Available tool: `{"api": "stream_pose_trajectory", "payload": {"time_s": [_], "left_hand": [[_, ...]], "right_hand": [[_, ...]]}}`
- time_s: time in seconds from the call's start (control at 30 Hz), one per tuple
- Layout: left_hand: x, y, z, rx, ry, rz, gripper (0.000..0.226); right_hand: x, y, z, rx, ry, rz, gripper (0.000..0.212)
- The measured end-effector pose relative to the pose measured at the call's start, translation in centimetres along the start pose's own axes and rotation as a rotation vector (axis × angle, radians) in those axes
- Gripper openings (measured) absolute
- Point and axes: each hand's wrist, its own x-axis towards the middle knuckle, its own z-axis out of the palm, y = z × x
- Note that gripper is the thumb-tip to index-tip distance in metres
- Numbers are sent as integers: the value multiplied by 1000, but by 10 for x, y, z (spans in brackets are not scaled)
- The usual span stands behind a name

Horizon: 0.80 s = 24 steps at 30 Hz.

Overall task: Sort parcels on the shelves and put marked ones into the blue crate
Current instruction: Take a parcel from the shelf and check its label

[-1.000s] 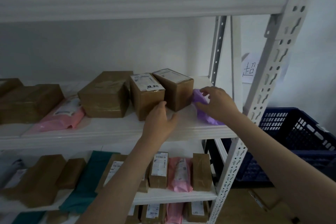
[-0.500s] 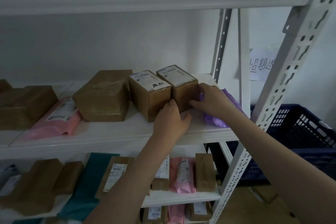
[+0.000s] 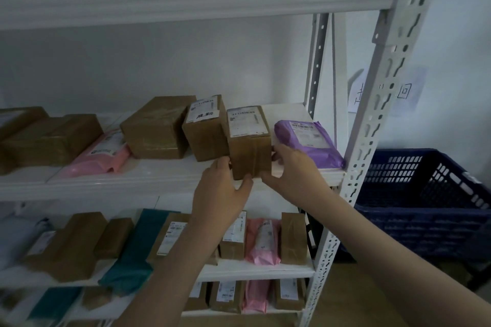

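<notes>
Behind both hands (image 3: pixel 220 188), box (image 3: pixel 248 141) base hidden

We hold a small brown cardboard box (image 3: pixel 249 141) with a white label on its top between our hands, left fingers (image 3: pixel 224 167) at its left lower edge, right fingers (image 3: pixel 276 156) on its right side. A second labelled box (image 3: pixel 204 130) sits just left of our fingers, a purple mailer bag (image 3: pixel 309 141) just beyond the right ones. The blue crate (image 3: pixel 430 199) stands well to their right, lower down.

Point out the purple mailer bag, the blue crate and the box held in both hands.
purple mailer bag (image 3: pixel 316 150): head view, bare plastic below its label.
blue crate (image 3: pixel 425 210): head view, front wall.
box (image 3: pixel 249 151): head view, front face.
</notes>
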Motion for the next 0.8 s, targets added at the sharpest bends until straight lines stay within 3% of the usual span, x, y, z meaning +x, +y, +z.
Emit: {"api": "stream_pose_trajectory", "payload": {"time_s": [0.13,0.33,0.43,0.5,0.6,0.7,0.8], "left_hand": [[-22,-2,-18,17,6,30,43],[2,-12,-38,26,-132,20,67],[19,-9,-38,36,-222,46,74],[26,-6,-34,28,-240,90,71],[29,-3,-25,-3,-217,128,67],[22,-1,-18,13,-170,166,65],[14,0,-23,99,-39,229,70]], "right_hand": [[-32,0,0,22,-3,-7,56],[-16,0,-15,20,-84,8,69],[3,-1,-21,8,-142,29,67],[11,-2,-23,8,-170,-3,54],[12,-4,-23,-13,-170,-34,42],[5,0,-18,20,-155,-63,65],[-7,-2,-21,18,-80,-62,75]]}}
